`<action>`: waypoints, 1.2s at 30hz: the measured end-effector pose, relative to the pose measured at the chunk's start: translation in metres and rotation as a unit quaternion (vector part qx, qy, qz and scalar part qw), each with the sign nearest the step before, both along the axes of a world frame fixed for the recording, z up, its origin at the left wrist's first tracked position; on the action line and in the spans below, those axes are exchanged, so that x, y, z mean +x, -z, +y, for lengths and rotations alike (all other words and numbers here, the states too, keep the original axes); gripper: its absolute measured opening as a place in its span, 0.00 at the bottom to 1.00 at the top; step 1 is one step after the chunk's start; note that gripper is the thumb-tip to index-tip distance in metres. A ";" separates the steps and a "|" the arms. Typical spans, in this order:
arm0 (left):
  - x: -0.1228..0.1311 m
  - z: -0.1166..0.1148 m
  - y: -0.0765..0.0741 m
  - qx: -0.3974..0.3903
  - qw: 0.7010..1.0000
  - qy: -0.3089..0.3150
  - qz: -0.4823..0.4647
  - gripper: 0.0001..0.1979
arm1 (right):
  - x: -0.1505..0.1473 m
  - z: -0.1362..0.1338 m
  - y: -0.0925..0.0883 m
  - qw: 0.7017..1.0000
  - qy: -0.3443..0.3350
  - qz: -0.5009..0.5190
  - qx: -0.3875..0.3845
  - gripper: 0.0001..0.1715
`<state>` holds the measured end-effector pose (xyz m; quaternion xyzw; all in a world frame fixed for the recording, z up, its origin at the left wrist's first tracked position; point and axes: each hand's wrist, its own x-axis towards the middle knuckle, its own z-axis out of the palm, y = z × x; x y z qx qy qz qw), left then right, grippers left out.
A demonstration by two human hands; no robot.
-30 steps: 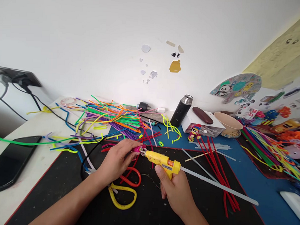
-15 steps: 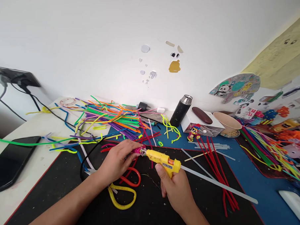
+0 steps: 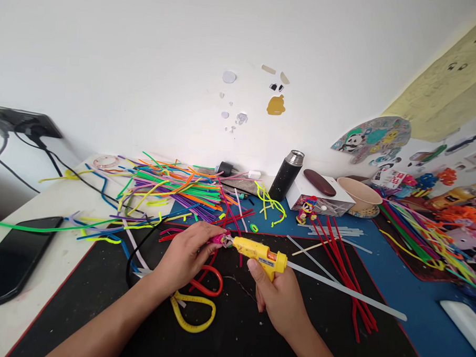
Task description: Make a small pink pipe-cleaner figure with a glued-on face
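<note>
My right hand (image 3: 279,298) is closed round the grip of a yellow glue gun (image 3: 260,254), a finger on its trigger. A long clear glue stick (image 3: 347,292) juts from the gun's back toward the right. The nozzle touches a small pink pipe-cleaner piece (image 3: 220,239), which my left hand (image 3: 187,254) pinches at its fingertips. Both hands hover over a black mat (image 3: 235,326). Red-and-yellow scissors (image 3: 199,298) lie on the mat just under my left hand.
A heap of coloured pipe cleaners (image 3: 174,189) covers the desk behind the hands. Red pipe cleaners (image 3: 344,272) lie right of the gun. A black flask (image 3: 286,175), a white box (image 3: 320,195), a bowl (image 3: 359,197) stand at the back. A phone (image 3: 11,260) lies far left.
Almost nothing has moved: the glue gun's nozzle stays on the pink piece, and the view has only drifted slightly.
</note>
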<state>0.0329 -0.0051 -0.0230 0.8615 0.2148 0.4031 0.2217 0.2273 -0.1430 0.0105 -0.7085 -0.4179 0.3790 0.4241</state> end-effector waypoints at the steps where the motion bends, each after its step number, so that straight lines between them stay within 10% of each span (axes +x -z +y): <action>1: 0.000 0.000 0.000 0.000 1.000 -0.001 -0.001 0.14 | 0.000 0.000 0.000 1.000 -0.001 -0.001 -0.002 0.37; 19: 0.001 -0.002 -0.001 -0.007 1.000 0.002 -0.005 0.12 | 0.005 0.003 0.002 0.999 0.011 0.035 0.007 0.35; 30: 0.003 -0.015 -0.019 -0.347 0.933 0.072 -0.062 0.12 | 0.001 0.021 -0.005 0.947 0.007 0.304 0.108 0.36; 36: 0.006 -0.023 -0.031 -0.387 0.906 0.151 -0.083 0.11 | -0.001 0.032 -0.001 0.945 0.031 0.297 0.137 0.35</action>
